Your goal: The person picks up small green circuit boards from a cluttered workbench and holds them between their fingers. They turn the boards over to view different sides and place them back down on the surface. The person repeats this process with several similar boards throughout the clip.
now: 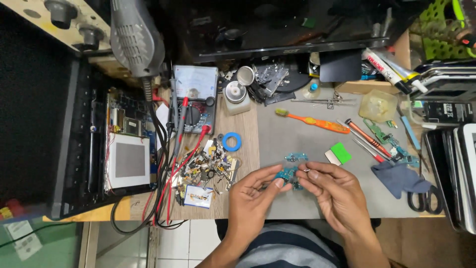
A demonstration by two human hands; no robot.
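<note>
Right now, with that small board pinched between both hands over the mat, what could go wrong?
The small teal circuit board is held only by fingertips of the left hand and right hand, so it could slip or flex. If dropped leftward, it might land in the pile of loose parts and be hard to find. A similar board lies nearby, inviting a mix-up.

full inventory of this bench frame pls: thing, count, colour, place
small circuit board: 1, teal, pinched between both hands
second small board: 1, teal, on grey mat above the hands
toothbrush: 1, orange, mat centre
tape ring: 1, blue, left of mat
multimeter: 1, grey, red probes, upper left
loose parts pile: many, mixed, wooden top
scissors: 1, black, right edge
cloth: 1, dark blue, right
left hand: 1, holding board
right hand: 1, holding board
</note>
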